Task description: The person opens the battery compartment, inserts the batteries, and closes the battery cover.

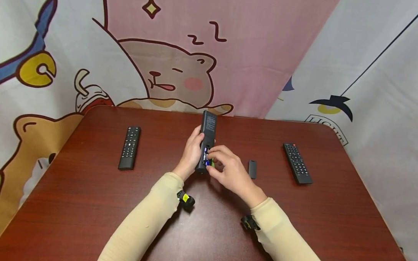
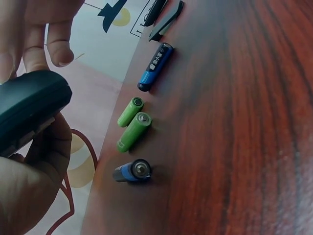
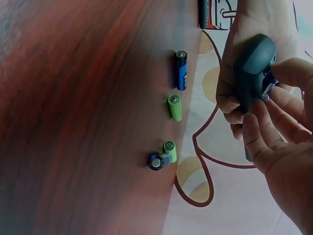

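My left hand (image 1: 191, 151) grips a black remote control (image 1: 209, 124), tilted up with its back facing me. Its battery compartment lies uncovered, and blue-purple batteries (image 1: 205, 151) show in it. At the compartment, the thumb and fingers of my right hand (image 1: 232, 169) pinch a battery (image 3: 268, 84); the fingers partly hide it. On the table beyond, the left wrist view shows a blue-and-black battery (image 2: 155, 67), two green batteries (image 2: 134, 131) and another blue-and-black battery (image 2: 134, 170). A small dark battery cover (image 1: 252, 169) lies right of my right hand.
One black remote (image 1: 129, 147) lies face up at the left of the brown table (image 1: 71, 202). Another black remote (image 1: 297, 163) lies face up at the right. A printed curtain (image 1: 267, 40) hangs behind the table's far edge.
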Demonstrator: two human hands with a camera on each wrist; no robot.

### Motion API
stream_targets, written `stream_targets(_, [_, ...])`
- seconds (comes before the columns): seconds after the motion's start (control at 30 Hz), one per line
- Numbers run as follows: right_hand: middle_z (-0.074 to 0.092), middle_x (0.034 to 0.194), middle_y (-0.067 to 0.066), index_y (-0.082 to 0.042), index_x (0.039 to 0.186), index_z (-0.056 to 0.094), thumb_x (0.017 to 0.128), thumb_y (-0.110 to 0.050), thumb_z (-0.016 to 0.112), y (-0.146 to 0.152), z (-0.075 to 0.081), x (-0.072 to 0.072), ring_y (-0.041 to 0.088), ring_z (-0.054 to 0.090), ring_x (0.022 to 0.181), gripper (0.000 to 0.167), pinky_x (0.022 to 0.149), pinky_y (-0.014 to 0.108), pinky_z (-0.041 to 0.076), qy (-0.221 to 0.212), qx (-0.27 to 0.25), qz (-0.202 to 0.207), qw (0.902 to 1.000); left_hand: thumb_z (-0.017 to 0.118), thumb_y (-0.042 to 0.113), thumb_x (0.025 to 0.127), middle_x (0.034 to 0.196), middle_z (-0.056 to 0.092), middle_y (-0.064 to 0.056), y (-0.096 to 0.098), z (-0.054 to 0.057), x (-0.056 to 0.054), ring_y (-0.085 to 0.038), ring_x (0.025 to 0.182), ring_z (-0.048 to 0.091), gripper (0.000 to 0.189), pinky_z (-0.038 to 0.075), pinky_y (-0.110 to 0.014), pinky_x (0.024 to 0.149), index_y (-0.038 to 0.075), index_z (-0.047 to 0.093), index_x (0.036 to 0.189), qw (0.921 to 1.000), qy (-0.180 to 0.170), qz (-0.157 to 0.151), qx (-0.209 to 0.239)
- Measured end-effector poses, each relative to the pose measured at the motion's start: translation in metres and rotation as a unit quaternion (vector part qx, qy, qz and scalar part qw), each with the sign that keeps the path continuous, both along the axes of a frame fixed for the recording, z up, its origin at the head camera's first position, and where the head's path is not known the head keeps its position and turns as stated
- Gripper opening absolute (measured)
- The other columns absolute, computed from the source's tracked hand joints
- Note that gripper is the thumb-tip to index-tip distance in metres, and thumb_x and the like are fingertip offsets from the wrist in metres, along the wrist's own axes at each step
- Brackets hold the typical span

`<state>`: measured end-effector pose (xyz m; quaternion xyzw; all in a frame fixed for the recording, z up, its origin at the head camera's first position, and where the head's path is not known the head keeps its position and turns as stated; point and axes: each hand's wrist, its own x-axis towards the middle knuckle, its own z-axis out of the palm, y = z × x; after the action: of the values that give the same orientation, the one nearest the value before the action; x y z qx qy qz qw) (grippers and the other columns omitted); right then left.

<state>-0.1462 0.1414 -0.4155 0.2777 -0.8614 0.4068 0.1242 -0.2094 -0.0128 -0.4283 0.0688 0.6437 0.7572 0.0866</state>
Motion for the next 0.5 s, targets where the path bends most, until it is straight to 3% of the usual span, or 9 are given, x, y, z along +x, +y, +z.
stream_targets(0.5, [0.061,0.105,0.009,-0.002,0.111,0.072,0.088,-0.003,0.079,-0.0005,-0.003,-0.0013,0.019,0.066,0.085,0.023,0.072,0.035,0.059,0.0,0.018,-0.029,0.9994,0.027,0.021,0.11,0.124,0.058,-0.027,0.001,-0.0006,-0.0018,-0.025,0.103,0.059,0.049,0.051,-0.03,0.077,0.015,0.039,0.157,0.9996,-0.009,-0.002,0.025])
